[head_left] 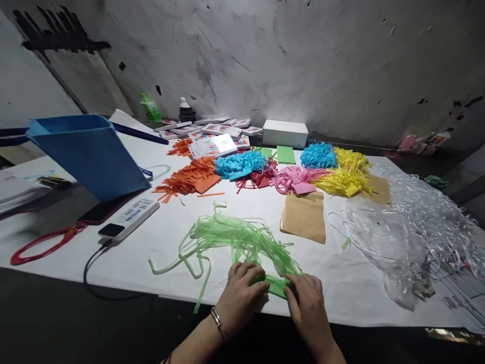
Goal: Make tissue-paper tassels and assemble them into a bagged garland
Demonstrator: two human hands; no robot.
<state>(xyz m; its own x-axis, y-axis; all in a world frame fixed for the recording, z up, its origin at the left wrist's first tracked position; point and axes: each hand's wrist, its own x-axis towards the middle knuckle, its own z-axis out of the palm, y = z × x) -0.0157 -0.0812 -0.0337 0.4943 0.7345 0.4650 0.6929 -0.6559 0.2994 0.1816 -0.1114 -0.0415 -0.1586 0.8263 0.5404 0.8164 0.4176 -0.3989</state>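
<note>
Light green paper strips (235, 230) lie fanned out on the white table, joined to a darker green folded band (276, 286) near the front edge. My left hand (244, 290) is closed on the left part of this band, fingers curled over it. On the band's right end, my right hand (306, 299) grips with thumb and fingers. A metal bracelet (217, 321) circles my left wrist. Loose strips trail to the left of my left hand.
Orange (189, 177), blue (242, 164), pink (297, 179) and yellow (343, 181) fringes lie behind. Brown paper (303, 216) is behind my right hand. Clear plastic (386, 242) lies right; a blue bag (89, 151) and white power strip (129, 219) left.
</note>
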